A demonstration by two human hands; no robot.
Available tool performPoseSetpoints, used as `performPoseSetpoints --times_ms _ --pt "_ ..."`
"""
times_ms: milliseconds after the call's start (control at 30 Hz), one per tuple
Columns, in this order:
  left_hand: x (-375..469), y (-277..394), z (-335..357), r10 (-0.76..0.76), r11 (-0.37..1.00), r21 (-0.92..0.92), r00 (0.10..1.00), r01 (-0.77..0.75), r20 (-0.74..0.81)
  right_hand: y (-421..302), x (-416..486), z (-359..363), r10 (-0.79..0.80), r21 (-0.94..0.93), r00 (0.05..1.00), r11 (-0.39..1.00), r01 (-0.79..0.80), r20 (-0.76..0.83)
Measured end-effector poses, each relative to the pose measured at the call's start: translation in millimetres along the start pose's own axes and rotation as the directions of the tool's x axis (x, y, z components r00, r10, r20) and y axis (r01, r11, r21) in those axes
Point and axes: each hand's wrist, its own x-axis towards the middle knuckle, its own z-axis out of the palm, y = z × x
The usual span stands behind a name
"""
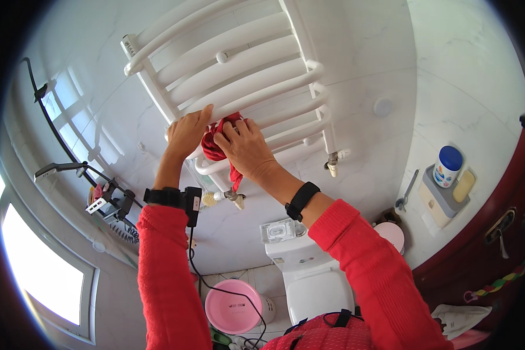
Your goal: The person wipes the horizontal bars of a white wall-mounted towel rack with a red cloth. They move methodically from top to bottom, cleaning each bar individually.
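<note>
A white heated towel rail (262, 103) with curved tubes is fixed to the marbled tile wall in front of me. My left hand (187, 131) grips the left end of one lower tube, thumb on top; its other fingers are mostly hidden. Just right of it, my right hand (247, 151) presses a bunched red cloth (213, 144) against the lower tubes, fingers curled into the fabric. One end of the cloth hangs down past the bottom tube near the left valve (234, 197).
Below stand a white toilet (319, 291), with a wipes pack (278, 231) on its tank, and a pink basin (232, 306). Shower fittings (111, 199) and a window (43, 267) are left. A wall shelf (437, 199) holds a blue-capped container (447, 166). A cable (218, 288) trails from my left wrist.
</note>
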Motion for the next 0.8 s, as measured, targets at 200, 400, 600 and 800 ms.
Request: performPoseSetpoints --times_ms 200,400,600,800 --pt "-1.3 -2.3 4.5 -0.023 1.000 -0.021 1.000 0.023 -0.006 59.6 -21.4 -24.9 0.012 0.128 0.992 0.992 0.004 -0.123" --pt "-4.7 2.0 8.3 -0.043 0.999 -0.020 0.997 0.042 -0.057 133.2 -51.0 -62.7 -0.039 0.023 0.996 0.999 0.041 -0.079" --pt "-2.4 9.1 1.5 -0.080 0.997 0.023 0.997 0.080 0.001 174.4 -65.7 -83.6 0.221 0.225 0.972 0.946 -0.233 0.076" --pt "6.0 13.4 -7.6 -0.125 0.989 0.098 0.985 0.113 0.120 214.9 -51.9 -72.7 0.445 0.419 0.848 0.737 -0.530 0.289"
